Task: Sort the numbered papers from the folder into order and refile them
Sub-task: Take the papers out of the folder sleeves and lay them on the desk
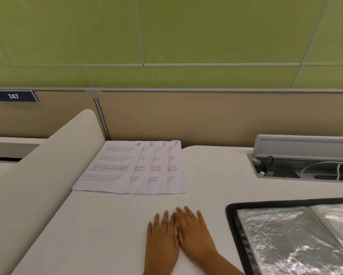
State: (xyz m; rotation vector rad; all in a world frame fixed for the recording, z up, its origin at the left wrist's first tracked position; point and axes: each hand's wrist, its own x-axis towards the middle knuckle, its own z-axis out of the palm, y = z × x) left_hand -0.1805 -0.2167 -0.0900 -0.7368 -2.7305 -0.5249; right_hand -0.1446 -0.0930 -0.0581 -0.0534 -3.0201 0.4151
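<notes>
A green panelled wall [206, 36] rises behind a tan desk partition [186, 116], which carries a dark plate marked 247 [14, 96] at its left end. Below it spreads a white tabletop [206, 175], with a white curved divider [47, 165] running along its left edge.

At the far left corner of the tabletop, against the partition, lie the numbered papers [127, 169], fanned so that each sheet overlaps the next. Their top right corners show handwritten blue numbers, reading 4, 2, 3 and 7 from left to right. The sheet marked 4 lies on top at the left; only strips of the others show.

At the near right edge lies the open folder [285, 235], black-rimmed, with shiny clear plastic sleeves facing up. It is well apart from the papers.

Near the far right corner, an open cable hatch [305, 167] with a raised grey lid holds white cables.

Both hands rest flat on the tabletop near its front edge, side by side and touching. The left hand [162, 237] and the right hand [194, 233] have straight fingers, and neither grip holds anything.
</notes>
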